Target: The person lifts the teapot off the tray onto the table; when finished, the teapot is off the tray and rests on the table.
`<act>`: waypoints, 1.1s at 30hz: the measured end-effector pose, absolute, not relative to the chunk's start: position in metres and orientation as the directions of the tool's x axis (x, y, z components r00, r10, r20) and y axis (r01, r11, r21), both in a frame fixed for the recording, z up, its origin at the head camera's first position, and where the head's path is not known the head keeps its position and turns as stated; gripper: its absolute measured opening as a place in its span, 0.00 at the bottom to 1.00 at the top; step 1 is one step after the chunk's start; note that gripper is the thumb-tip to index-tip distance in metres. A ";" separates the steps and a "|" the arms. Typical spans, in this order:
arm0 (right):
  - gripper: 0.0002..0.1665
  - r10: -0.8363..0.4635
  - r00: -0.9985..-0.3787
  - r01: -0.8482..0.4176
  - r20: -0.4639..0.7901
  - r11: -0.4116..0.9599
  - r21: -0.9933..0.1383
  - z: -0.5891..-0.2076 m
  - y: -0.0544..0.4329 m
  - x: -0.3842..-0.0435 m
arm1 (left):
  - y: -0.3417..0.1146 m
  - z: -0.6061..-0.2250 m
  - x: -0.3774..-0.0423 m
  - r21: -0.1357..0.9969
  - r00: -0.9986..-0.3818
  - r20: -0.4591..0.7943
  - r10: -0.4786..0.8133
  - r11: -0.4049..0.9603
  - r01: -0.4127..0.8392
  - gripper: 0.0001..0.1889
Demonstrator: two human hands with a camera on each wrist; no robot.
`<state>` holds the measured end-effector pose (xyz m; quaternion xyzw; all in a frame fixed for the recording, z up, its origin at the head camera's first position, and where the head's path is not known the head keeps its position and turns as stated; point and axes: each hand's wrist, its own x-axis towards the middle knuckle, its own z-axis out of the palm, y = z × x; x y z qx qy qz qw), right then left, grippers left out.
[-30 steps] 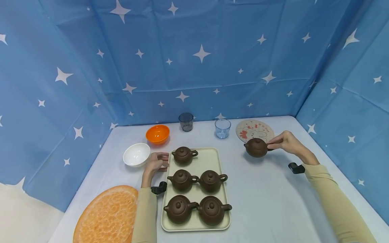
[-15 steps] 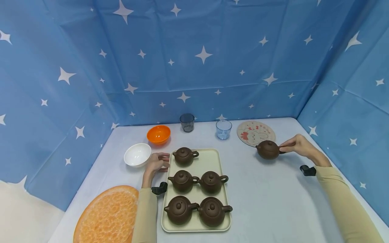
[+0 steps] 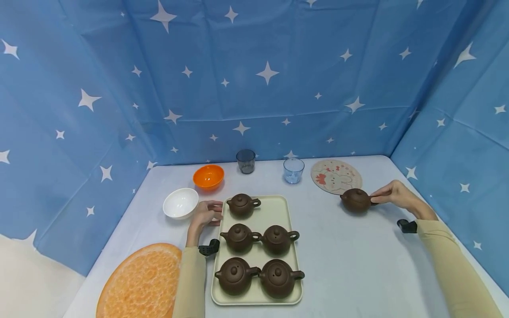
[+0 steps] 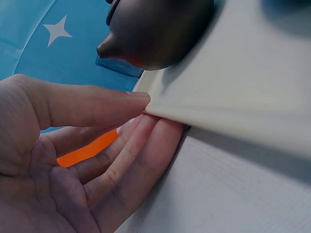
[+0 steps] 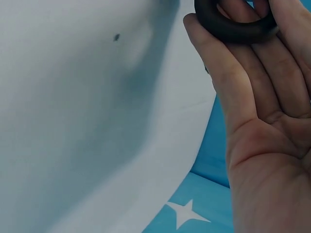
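Observation:
My right hand (image 3: 399, 197) pinches the loop handle of a small dark brown teapot (image 3: 356, 200), its spout pointing left. The teapot is at or just above the table, in front of the round bunny mat; I cannot tell if it touches. In the right wrist view only its dark handle (image 5: 238, 30) shows, against the fingers. My left hand (image 3: 206, 216) grips the left rim of a cream tray (image 3: 274, 205); in the left wrist view the thumb (image 4: 131, 99) lies on the rim and fingers are under it. Several brown teapots stand on the tray, including a small one (image 3: 241, 205) at the back.
Behind the tray stand an orange bowl (image 3: 208, 177), a white bowl (image 3: 180, 203), a grey glass (image 3: 245, 161) and a blue glass (image 3: 293, 171). A bunny mat (image 3: 336, 174) lies at the back right, and a round orange bread-patterned mat (image 3: 141, 282) at the front left.
My right hand has carried the teapot rightward and slightly toward me, off the bunny mat's front edge, and lower. The left hand stays at the tray's rim.

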<state>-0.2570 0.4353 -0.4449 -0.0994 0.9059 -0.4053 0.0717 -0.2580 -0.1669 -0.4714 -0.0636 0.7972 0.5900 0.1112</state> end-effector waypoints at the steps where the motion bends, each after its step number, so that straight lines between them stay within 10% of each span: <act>1: 0.16 -0.234 -0.971 -0.117 -0.053 0.656 -0.746 -0.446 0.435 -0.258 | -0.167 -0.472 -0.258 0.927 -0.967 -0.254 0.028 0.292 -0.235 0.26; 33: 0.19 -0.246 -0.968 -0.155 -0.044 0.731 -0.664 -0.429 0.426 -0.258 | -0.166 -0.471 -0.258 0.939 -0.969 -0.244 0.041 0.259 -0.226 0.27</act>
